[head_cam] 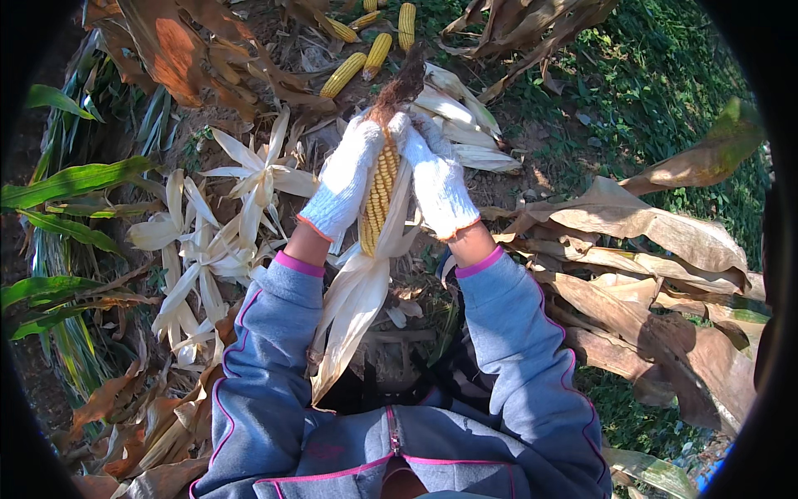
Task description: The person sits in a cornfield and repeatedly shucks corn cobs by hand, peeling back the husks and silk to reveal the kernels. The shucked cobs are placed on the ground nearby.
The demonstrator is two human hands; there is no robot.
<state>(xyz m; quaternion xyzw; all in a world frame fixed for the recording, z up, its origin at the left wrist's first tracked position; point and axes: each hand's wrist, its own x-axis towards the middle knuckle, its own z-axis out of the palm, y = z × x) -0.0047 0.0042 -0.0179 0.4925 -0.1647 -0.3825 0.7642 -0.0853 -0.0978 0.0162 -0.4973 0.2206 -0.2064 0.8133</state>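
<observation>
An ear of corn (379,203) is between my hands, its yellow kernels bare along the front. Pale husk leaves (358,290) hang from its lower end towards my lap, and one still lies along its right side. My left hand (349,171), in a white knitted glove, grips the upper left of the ear. My right hand (436,178), gloved alike, holds the husk at the upper right. Brown corn silk (402,84) sticks out above my fingers, which partly hide the ear's tip.
Several husked cobs (343,75) lie on the ground ahead. Unhusked ears (458,118) are piled just beyond my right hand. Empty husks (206,262) lie at the left. Dry corn leaves (648,231) spread at the right, and green leaves (75,184) reach in from the left.
</observation>
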